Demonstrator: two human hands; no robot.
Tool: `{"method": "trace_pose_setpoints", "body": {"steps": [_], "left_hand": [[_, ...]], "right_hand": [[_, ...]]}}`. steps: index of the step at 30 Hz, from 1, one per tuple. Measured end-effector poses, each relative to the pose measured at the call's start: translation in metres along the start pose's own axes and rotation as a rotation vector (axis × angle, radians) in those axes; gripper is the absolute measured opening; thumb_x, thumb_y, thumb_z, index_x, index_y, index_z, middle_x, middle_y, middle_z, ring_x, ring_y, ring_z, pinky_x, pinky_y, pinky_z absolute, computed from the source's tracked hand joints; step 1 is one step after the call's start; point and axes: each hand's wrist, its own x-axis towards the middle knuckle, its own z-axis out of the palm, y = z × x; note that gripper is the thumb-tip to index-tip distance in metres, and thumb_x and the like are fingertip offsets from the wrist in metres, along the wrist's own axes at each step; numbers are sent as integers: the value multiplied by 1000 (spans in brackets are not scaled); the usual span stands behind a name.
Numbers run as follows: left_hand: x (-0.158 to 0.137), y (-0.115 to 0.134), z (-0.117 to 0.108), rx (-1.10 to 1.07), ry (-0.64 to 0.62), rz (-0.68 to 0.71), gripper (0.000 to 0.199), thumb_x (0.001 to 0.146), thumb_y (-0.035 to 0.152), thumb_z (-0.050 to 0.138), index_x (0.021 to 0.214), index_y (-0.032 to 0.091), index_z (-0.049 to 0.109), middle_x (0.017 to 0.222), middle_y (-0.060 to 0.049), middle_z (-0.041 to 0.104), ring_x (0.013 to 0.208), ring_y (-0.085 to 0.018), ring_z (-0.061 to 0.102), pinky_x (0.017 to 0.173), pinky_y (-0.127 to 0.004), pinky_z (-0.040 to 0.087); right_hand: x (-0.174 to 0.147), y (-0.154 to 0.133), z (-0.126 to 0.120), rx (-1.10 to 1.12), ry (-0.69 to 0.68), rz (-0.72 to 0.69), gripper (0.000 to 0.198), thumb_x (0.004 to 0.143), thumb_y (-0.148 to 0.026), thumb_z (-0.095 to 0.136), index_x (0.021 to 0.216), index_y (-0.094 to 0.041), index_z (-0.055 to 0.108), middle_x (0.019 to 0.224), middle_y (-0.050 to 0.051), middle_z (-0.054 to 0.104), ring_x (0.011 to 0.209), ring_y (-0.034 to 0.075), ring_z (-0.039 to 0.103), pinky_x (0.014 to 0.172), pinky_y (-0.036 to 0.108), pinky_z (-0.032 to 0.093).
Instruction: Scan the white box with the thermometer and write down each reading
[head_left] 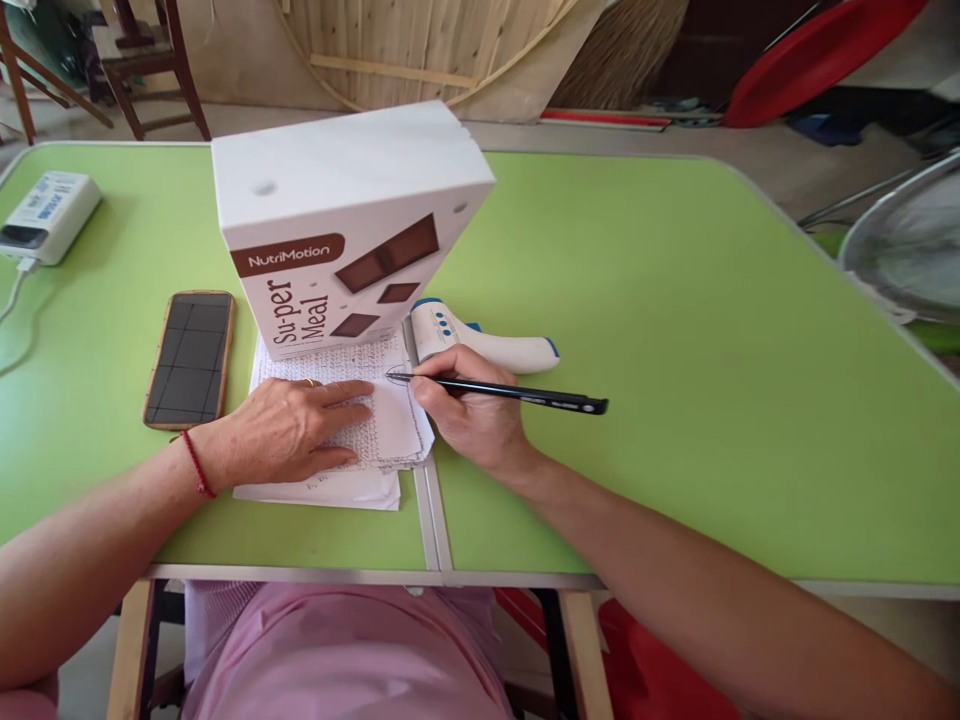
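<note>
My right hand (480,415) is closed around a black pen (536,394), whose tip meets the top sheet near its right side. Dense handwriting covers much of that paper stack (390,430), and a blank strip runs down its right part. Flat on the sheets lies my left hand (300,425), fingers stretched out and a red cord at the wrist. A tall white box (352,175) marked "NutriMotion Su-per Meal" stands upright on the far end of the papers. Just beyond my right hand rests a white and blue infrared thermometer (502,350).
Left of the papers lies a phone (191,355) in a brown case. A white power bank (56,215) with a cable sits at the green table's (697,330) far left. Past the table are a wooden chair (142,60) and a red round object (821,55).
</note>
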Motion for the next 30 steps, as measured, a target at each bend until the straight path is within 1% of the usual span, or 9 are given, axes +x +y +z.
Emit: {"method": "trace_pose_setpoints", "body": {"steps": [4, 7, 13, 20, 23, 27, 29, 30], "left_hand": [[1, 0, 0, 1, -7, -4, 38, 94, 41, 58, 124, 18, 61, 141, -6, 54, 86, -22, 71, 58, -32, 53], [1, 0, 0, 0, -11, -11, 38, 94, 41, 58, 124, 18, 61, 141, -6, 54, 86, -22, 71, 59, -31, 52], [1, 1, 0, -7, -11, -15, 38, 93, 40, 60, 124, 18, 61, 141, -4, 53, 86, -23, 71, 56, -34, 53], [1, 1, 0, 3, -34, -25, 39, 93, 41, 59, 125, 18, 61, 142, -5, 52, 85, -23, 71, 57, -33, 52], [1, 1, -1, 6, -41, -20, 42, 91, 44, 60, 125, 18, 61, 143, -5, 52, 85, -24, 71, 58, -34, 52], [2, 2, -3, 2, -58, -24, 48, 88, 49, 64, 125, 18, 61, 143, -6, 52, 86, -25, 71, 59, -35, 53], [2, 2, -2, 1, -65, -35, 48, 88, 49, 64, 125, 19, 61, 143, -6, 51, 87, -25, 71, 60, -34, 53], [2, 2, -2, 3, -67, -40, 48, 89, 49, 64, 125, 19, 60, 143, -6, 51, 87, -25, 71, 60, -34, 53]], "right_hand": [[0, 0, 1, -16, -31, 31, 8, 76, -21, 55, 69, -20, 56, 58, -3, 61, 49, 10, 51, 48, 23, 42], [0, 0, 1, -10, -34, 25, 8, 77, -21, 55, 68, -20, 56, 56, -4, 60, 48, 10, 50, 48, 22, 41], [0, 0, 1, 5, -43, -13, 8, 77, -19, 54, 70, -20, 55, 57, -4, 59, 49, 9, 51, 48, 21, 42], [0, 0, 0, -11, -54, 17, 7, 76, -20, 55, 69, -21, 55, 57, -4, 59, 49, 10, 51, 49, 22, 43], [0, 0, 1, 0, -36, 7, 7, 76, -20, 55, 70, -20, 55, 57, -4, 59, 49, 10, 51, 48, 22, 43], [1, -6, -1, 2, 20, 23, 5, 76, -20, 56, 72, -21, 55, 56, -5, 57, 46, 9, 49, 45, 21, 41], [2, -10, -5, -42, 53, 20, 3, 76, -18, 57, 74, -21, 55, 57, -5, 57, 46, 9, 49, 44, 22, 41], [2, -12, -7, -82, 64, -3, 4, 76, -17, 58, 76, -21, 56, 59, -4, 59, 47, 9, 50, 45, 22, 43]]}}
